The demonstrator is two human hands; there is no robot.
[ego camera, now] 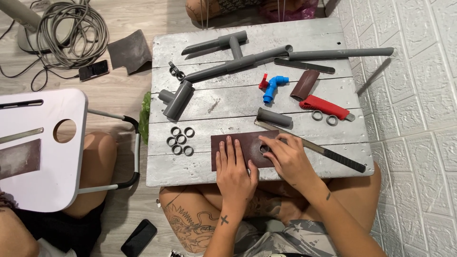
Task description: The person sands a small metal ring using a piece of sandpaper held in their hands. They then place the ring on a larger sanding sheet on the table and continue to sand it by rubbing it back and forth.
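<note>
Our left hand (234, 170) lies flat, fingers spread, pinning the brown sandpaper sheet (243, 148) near the counter (200, 173) front edge. Our right hand (286, 157) pinches a grey pipe ring (264, 149) onto it. If the pinch slips, fingertips may scrape the grit; the ring could roll off.

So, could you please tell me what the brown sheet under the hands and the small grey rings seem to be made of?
The brown sheet looks like sandpaper: thin, matte, flat on the board, held by the left hand. The grey rings look like plastic pipe slices, matching the grey pipes; the right hand presses one on the sheet.
</note>
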